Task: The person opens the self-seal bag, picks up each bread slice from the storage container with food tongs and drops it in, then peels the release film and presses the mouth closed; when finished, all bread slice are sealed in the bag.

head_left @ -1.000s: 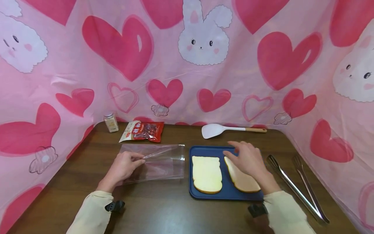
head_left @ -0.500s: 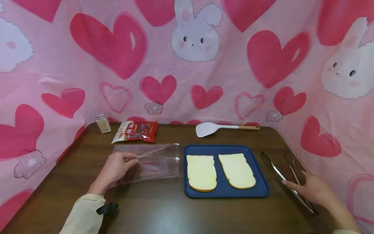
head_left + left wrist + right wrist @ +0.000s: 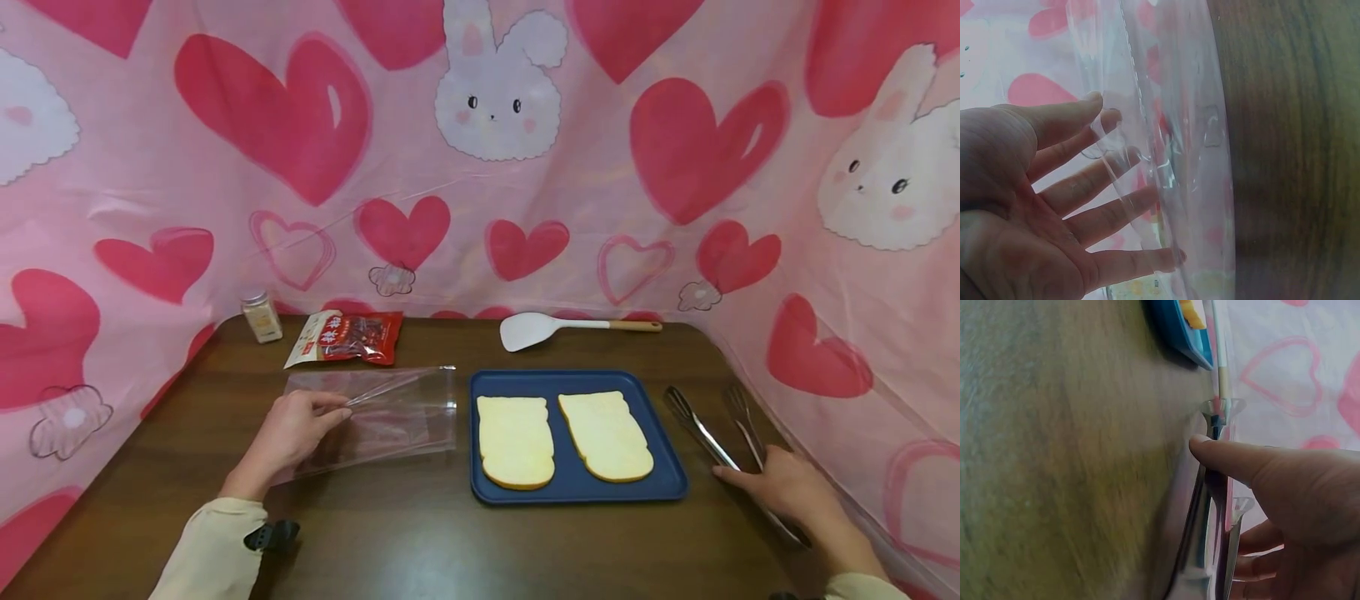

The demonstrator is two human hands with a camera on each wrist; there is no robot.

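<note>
My left hand (image 3: 300, 429) pinches the upper layer of a clear plastic bag (image 3: 405, 425) between thumb and index finger. The left wrist view shows the bag's film (image 3: 1200, 169) lifted, with the other fingers spread behind it. At the table's right side, my right hand (image 3: 795, 492) lies around the metal tongs (image 3: 716, 446), thumb on the near arm and fingers at the far arm. In the right wrist view the tongs (image 3: 1194, 519) pass between thumb and curled fingers, their two arms spread. Left of the tongs, a blue tray (image 3: 573, 492) holds two bread slices (image 3: 515, 442).
Behind the bag lies a red and white snack packet (image 3: 352, 337), with a small shaker jar (image 3: 262, 318) to its left. A white spatula (image 3: 528, 331) with a wooden handle lies behind the tray. Pink heart-print cloth (image 3: 525, 183) hangs around the table's back and sides.
My right hand has left the bread slice on the tray and moved right to the tongs, taking hold of them. My left hand keeps its pinch on the bag. The head view has shifted slightly.
</note>
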